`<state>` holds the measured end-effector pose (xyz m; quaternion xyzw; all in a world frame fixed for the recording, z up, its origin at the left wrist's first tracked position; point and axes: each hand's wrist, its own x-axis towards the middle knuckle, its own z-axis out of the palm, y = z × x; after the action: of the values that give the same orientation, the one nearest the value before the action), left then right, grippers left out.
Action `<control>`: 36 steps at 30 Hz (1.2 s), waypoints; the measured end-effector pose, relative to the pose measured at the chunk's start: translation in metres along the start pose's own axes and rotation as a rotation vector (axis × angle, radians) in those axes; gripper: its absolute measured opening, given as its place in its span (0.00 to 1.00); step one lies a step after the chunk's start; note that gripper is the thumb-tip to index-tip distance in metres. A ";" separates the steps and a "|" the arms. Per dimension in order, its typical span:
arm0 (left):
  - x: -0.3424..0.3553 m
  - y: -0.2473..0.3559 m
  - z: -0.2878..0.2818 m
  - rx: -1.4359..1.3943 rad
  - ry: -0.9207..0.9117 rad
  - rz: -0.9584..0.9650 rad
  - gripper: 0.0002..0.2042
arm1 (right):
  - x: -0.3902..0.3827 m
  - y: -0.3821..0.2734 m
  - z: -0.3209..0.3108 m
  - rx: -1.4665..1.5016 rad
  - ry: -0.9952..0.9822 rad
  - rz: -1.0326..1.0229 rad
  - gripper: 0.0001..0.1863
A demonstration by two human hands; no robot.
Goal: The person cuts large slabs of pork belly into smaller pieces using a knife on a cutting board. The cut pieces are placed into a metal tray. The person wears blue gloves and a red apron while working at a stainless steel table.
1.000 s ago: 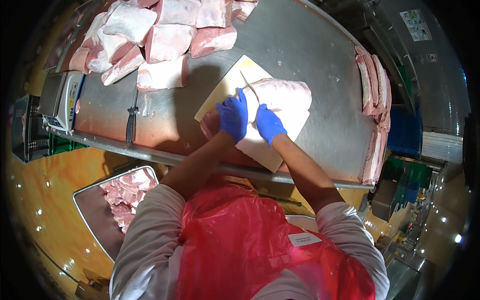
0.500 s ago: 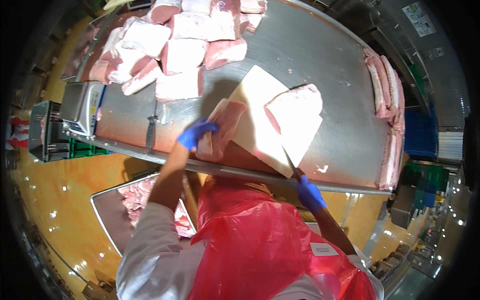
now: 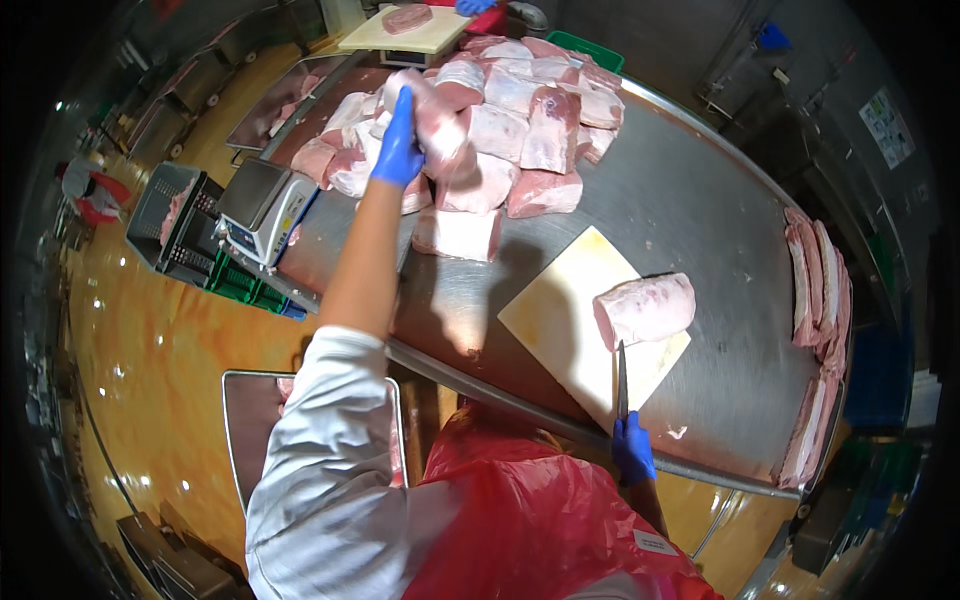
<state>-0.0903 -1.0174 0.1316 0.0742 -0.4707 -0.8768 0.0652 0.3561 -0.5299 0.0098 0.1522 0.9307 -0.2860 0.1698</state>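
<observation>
My left hand (image 3: 401, 145), in a blue glove, is raised at the end of an outstretched arm and grips a slab of raw meat (image 3: 440, 130), blurred by motion. The slab hangs over the near left part of a pile of meat pieces (image 3: 497, 135). At the table's near edge my right hand (image 3: 632, 448), also gloved, is closed round the handle of a knife (image 3: 622, 385). Its blade points away from me over a white cutting board (image 3: 560, 300), the tip close to a thick cut of meat (image 3: 648, 308) lying on the board's right part.
A steel table (image 3: 735, 290) carries everything. Long meat strips (image 3: 812, 290) line its right edge. A weighing scale (image 3: 262, 212) stands at the left, beside a dark crate (image 3: 172, 218). A metal tub (image 3: 250, 425) sits below the near edge. Another person's gloved hand (image 3: 475, 6) shows at the far side.
My left hand has carried the slab from beside the cutting board forward to the pile. My right hand still holds the knife, now pointing straighter ahead. The view has shifted.
</observation>
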 end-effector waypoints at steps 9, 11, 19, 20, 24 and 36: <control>-0.204 -0.317 0.189 1.493 -0.620 0.161 0.62 | -0.037 0.044 0.025 -0.232 0.056 -0.085 0.11; -0.254 -0.327 0.230 1.766 -0.791 0.129 0.64 | -0.053 0.029 0.005 -0.023 0.132 0.164 0.13; -0.222 -0.310 0.268 1.820 -0.878 -0.110 0.46 | -0.088 0.072 -0.007 0.536 0.462 0.416 0.10; -0.199 -0.309 0.259 1.714 -0.962 -0.188 0.46 | -0.086 0.079 -0.008 0.602 0.455 0.403 0.10; -0.140 -0.342 0.158 0.684 -1.048 -0.455 0.26 | -0.069 0.061 -0.013 0.571 0.407 0.351 0.10; -0.223 -0.146 -0.054 -0.261 -0.150 -0.521 0.37 | -0.011 0.103 0.015 0.443 0.251 0.190 0.08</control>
<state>0.1319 -0.9399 -0.0047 0.1187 -0.3227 -0.9201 -0.1877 0.4086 -0.4591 -0.0470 0.3066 0.8407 -0.4445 0.0418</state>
